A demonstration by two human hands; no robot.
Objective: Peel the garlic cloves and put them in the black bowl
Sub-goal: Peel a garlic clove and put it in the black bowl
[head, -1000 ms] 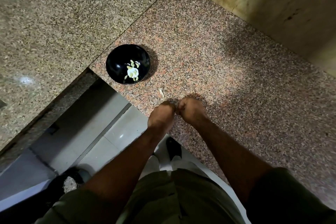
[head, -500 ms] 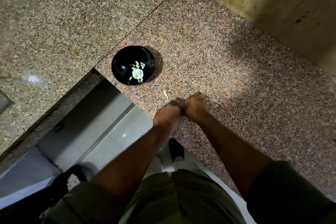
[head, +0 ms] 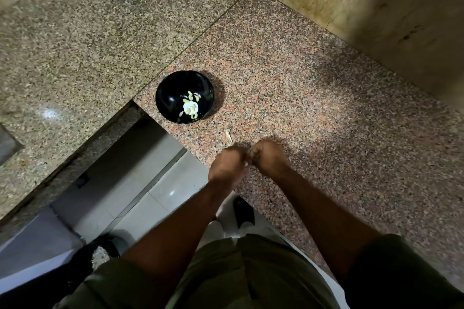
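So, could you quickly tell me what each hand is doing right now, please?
Left hand: fingers curled against the right hand; what it holds is hidden.
Right hand: fingers curled too; contents cannot be told.

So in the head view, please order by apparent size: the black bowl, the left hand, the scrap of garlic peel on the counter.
1. black bowl, clearly the largest.
2. left hand, smaller in the picture, though it may be nearer the camera, so real size is unsure.
3. garlic peel, by far the smallest.
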